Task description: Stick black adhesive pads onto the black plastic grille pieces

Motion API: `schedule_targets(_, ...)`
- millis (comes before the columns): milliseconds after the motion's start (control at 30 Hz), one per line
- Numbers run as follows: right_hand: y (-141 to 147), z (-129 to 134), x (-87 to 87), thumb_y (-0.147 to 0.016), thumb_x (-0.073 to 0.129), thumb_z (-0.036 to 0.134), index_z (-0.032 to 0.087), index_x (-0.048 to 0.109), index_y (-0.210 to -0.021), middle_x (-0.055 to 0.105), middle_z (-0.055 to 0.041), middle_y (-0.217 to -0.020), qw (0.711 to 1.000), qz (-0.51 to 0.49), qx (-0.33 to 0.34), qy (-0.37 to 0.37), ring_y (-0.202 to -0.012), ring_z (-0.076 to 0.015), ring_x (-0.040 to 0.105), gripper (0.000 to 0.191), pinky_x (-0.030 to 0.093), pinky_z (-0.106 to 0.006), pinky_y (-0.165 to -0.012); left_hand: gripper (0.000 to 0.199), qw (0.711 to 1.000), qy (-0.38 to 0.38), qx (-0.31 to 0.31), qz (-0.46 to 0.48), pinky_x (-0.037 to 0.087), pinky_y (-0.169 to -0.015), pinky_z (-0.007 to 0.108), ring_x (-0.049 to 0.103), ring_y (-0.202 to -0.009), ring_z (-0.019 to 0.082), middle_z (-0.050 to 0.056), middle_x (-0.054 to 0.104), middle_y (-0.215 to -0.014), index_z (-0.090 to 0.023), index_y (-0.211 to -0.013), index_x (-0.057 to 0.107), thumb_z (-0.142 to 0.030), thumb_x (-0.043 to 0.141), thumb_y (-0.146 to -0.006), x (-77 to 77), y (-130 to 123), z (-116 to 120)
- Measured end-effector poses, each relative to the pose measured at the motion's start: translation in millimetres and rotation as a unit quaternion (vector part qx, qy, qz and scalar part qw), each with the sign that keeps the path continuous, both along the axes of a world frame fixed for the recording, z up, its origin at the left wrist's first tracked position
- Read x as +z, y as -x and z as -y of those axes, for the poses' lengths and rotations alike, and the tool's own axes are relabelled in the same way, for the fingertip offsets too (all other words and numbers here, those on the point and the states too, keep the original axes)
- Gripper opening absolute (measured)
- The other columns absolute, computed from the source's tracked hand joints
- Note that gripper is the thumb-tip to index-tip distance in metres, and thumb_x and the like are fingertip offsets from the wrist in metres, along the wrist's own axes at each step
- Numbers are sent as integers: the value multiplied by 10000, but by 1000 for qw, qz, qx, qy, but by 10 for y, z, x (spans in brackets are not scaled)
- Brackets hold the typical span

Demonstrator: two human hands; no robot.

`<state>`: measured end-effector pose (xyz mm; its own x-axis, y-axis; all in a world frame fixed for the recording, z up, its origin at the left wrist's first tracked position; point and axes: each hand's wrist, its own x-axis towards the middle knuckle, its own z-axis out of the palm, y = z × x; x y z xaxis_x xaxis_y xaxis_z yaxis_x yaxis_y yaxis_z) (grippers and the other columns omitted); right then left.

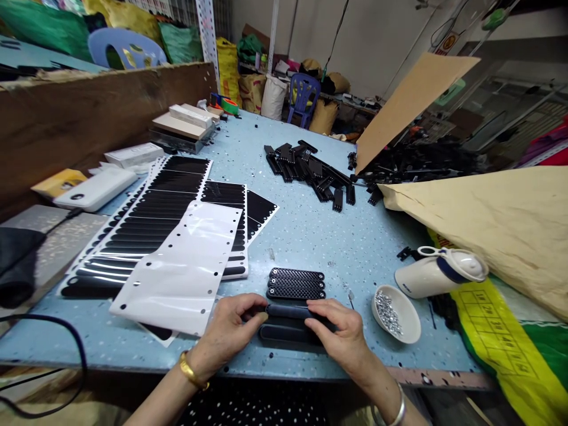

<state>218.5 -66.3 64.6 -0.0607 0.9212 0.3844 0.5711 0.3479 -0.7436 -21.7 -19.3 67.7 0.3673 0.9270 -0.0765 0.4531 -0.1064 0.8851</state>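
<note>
At the table's near edge, my left hand [237, 322] and my right hand [339, 331] pinch the two ends of a narrow black strip [288, 311]. A second smooth black bar [284, 335] lies just nearer to me, its right end partly behind my right hand. Directly beyond the strip sit textured black pieces [296, 283] with small screws at their ends, side by side. Left of my left hand, a white backing sheet with holes [177, 266] overlaps sheets of black rounded strips [155, 219].
A white bowl of small metal screws [410, 319] and a white lidded cup [426, 277] stand at right. Farther back is a heap of black parts [310, 168]. Cardboard [408, 106] leans behind it. A white device [95, 188] and boxes [184, 124] line the left side.
</note>
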Motion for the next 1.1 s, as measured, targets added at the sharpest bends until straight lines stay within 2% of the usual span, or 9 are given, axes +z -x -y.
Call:
schedule_targets(500,45,-12,-47,-776,700,148,175,760,-895,768,-101,-877,999,43,-8,-22,-781,-242,724,136,592,-369,-722,174,1000,6,-6,1,494,-633,277,649,-662,161,-3,736,-737,-200,-892,726,-256,598,-788,-21,5,-5)
schedule_targets(800,59,-33,-30,-781,687,150,170,764,-889,762,-81,-820,999,34,-12,8,-723,-223,708,134,577,-331,-659,179,1000,-16,-4,6,537,-641,301,684,-679,175,2,759,-778,-209,-912,731,-286,606,-810,-75,19,-19)
schedule_targets(900,64,-35,-33,-780,686,147,172,767,-892,762,-81,-820,999,32,-12,16,-726,-222,705,140,574,-333,-667,203,999,-39,14,23,564,-713,308,714,-751,180,10,780,-868,-223,-965,739,-264,632,-798,-99,22,-16)
schedule_targets(967,68,-36,-36,-774,690,142,172,769,-886,762,-82,-815,999,26,-12,18,-723,-222,704,141,572,-332,-665,194,998,-54,3,40,568,-771,305,725,-813,180,9,784,-915,-235,-964,746,-244,630,-808,-109,24,-19)
schedule_targets(1100,80,-37,-49,-759,696,134,174,774,-875,762,-84,-808,999,9,-17,26,-720,-220,704,145,571,-331,-666,165,994,-84,-40,52,576,-755,271,727,-803,163,3,780,-885,-235,-905,750,-215,599,-843,-110,33,-30)
